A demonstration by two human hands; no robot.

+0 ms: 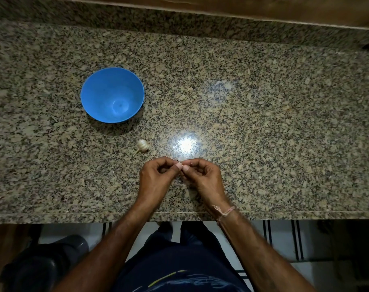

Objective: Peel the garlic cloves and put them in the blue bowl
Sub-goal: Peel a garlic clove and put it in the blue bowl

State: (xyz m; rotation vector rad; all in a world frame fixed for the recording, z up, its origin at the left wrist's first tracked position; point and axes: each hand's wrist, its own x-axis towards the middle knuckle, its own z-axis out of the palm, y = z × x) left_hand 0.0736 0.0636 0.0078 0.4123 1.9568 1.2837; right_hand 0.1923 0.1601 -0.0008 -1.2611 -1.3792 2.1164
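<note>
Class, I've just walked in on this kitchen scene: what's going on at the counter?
A person stands at a granite counter, both hands meeting over it. The left hand and right hand pinch something tiny between the fingertips, probably a garlic clove being peeled. A garlic bulb lies nearby, and the blue bowl holds nothing yet.

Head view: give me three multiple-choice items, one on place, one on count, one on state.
1. Where is the white garlic bulb lying?
A. in the bowl
B. on the speckled granite counter, between bowl and hands
C. on the floor

2. How many peeled cloves are in the round blue plastic bowl?
A. none
B. two
C. five

3. What are the left hand and right hand doing?
A. resting flat
B. lifting the bowl
C. pinching a small piece together

Key: B, bulb sits on granite; A, bowl's inside is bare; C, fingertips meet on it.
</note>
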